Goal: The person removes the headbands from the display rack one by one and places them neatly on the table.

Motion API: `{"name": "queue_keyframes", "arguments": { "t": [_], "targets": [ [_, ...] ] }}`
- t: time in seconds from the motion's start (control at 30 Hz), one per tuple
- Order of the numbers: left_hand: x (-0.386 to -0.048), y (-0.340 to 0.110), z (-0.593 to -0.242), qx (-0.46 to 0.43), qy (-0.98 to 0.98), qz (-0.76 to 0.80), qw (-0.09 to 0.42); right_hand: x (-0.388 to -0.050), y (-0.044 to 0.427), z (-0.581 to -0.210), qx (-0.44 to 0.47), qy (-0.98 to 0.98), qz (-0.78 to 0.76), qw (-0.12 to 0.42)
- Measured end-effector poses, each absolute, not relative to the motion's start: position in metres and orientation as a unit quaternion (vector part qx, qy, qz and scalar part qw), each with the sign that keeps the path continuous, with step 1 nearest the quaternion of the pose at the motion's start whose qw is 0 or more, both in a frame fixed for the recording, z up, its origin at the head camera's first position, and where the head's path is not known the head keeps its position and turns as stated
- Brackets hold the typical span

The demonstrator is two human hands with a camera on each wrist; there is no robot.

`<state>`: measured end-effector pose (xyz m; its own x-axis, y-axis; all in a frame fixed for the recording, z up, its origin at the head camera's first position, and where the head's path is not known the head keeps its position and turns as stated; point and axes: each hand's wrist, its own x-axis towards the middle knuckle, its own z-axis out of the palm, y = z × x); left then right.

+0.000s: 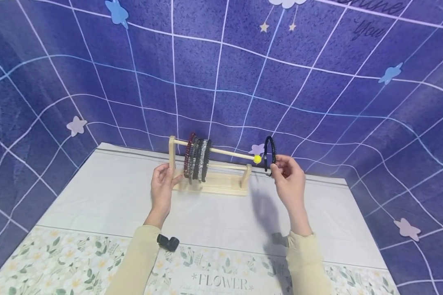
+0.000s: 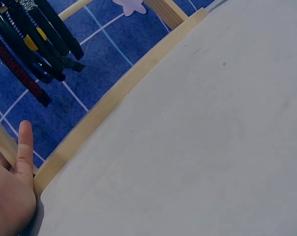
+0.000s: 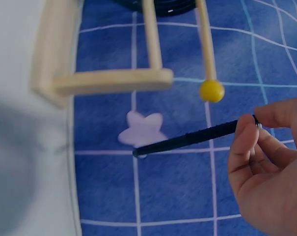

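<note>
A wooden headband stand [image 1: 210, 187] is on the white tabletop, its upper rod ending in a yellow ball [image 1: 257, 159]. Several headbands [image 1: 197, 159], dark red, black and silvery, hang on that rod near the left post. My left hand [image 1: 162, 186] holds the stand by its left post; in the left wrist view the hand [image 2: 13, 191] shows at the lower left with one digit extended. Just right of the yellow ball, my right hand [image 1: 289, 176] pinches a black headband [image 1: 268, 147] by one end. This headband [image 3: 187, 140] is apart from the ball in the right wrist view.
Behind the stand hangs a blue cloth [image 1: 214, 73] with white grid lines and stars. A lower rod [image 1: 227, 166] runs to a short right post [image 1: 245, 177]. Flower-patterned cloth [image 1: 77, 262] covers the table's near part.
</note>
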<state>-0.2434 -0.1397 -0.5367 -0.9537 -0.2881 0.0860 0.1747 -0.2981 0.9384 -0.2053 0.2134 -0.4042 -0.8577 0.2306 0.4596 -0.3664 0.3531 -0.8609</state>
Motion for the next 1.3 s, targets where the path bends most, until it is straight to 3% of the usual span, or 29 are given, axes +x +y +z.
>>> {"name": "queue_keyframes", "arguments": {
  "t": [0.37,1.03,1.3],
  "targets": [
    [-0.243,-0.140,-0.537,0.052,-0.580,-0.799,0.148,-0.197,0.243,-0.428,0.037,-0.834,0.502,0.224],
    [-0.243,-0.139,-0.537,0.052,-0.590,-0.794,0.139,-0.188,0.276,-0.452,0.091,-0.874,0.427,0.213],
    [-0.242,-0.141,-0.537,0.053,-0.591,-0.793,0.139,-0.185,0.288,-0.462,0.072,-0.885,0.425,0.177]
  ]
}}
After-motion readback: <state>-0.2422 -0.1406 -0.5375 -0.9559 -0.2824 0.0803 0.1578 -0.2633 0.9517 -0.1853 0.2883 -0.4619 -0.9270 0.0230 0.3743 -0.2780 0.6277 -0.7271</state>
